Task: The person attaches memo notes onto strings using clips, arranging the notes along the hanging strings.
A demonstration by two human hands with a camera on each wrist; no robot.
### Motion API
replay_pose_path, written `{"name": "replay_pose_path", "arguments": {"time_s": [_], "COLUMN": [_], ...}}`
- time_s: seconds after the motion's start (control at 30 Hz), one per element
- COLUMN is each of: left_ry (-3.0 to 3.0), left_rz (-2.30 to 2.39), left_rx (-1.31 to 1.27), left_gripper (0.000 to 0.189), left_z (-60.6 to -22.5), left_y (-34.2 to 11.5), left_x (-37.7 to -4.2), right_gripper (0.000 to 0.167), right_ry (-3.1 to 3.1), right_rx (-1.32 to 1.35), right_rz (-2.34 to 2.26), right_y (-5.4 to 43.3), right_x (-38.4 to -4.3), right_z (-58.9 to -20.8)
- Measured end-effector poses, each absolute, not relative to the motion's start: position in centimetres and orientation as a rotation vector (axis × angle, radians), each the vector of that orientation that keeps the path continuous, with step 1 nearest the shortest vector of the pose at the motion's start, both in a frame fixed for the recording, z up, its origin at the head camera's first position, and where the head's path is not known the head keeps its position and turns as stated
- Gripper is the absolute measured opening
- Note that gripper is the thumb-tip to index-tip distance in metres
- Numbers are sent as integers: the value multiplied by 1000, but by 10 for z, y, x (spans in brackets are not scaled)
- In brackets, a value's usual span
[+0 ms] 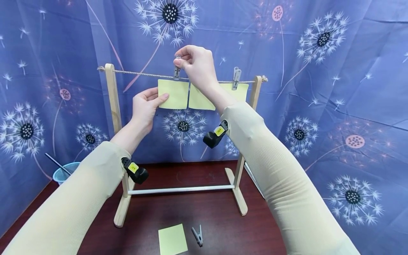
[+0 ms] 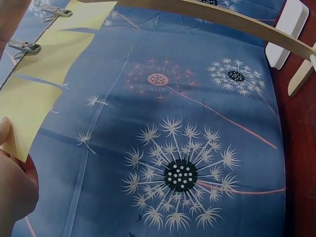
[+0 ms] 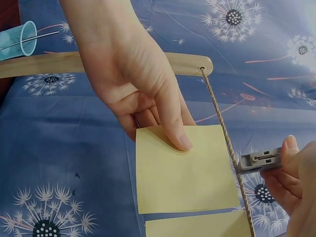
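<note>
My left hand (image 1: 145, 106) pinches the left edge of a yellow paper note (image 1: 173, 94), thumb in front and fingers behind. The note's upper edge lies along a twine line (image 3: 217, 108). Above it, my right hand (image 1: 199, 65) pinches the handle end of a grey clothespin (image 1: 177, 69), whose tip meets the twine. Whether this clothespin bites the note I cannot tell. Two more yellow notes hang to the right, with a clothespin (image 2: 24, 47) on the middle note (image 2: 54, 52) and a clothespin (image 1: 236, 78) on the far right note (image 1: 243, 91). My right forearm partly covers them in the head view.
A wooden stand (image 1: 114, 102) with a white lower bar (image 1: 181, 189) carries the twine. On the dark red table (image 1: 143, 212) lie a loose yellow note (image 1: 173, 239) and a grey clothespin (image 1: 197, 235). A blue mesh cup (image 1: 60, 174) stands left; a dandelion-print curtain (image 1: 318, 88) hangs behind.
</note>
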State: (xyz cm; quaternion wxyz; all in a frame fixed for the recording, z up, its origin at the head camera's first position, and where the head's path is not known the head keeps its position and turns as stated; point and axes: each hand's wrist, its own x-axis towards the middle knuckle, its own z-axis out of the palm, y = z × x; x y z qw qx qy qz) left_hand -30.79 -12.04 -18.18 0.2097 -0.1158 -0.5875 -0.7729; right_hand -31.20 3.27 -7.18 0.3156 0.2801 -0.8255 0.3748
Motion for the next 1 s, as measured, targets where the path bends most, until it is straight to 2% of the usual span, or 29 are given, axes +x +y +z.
{"name": "replay_pose_path", "arguments": {"time_s": [1.0], "left_ry": [-1611], "left_rz": [-2144], "left_rx": [-315], "left_gripper": [43], "left_z": [-180], "left_y": [-117], "left_x": [-309], "right_gripper": [21], "right_ry": [-2391], "right_rx": [674], "right_rz": [891], "right_y": [26], "right_x": [-312], "right_z": [-76]}}
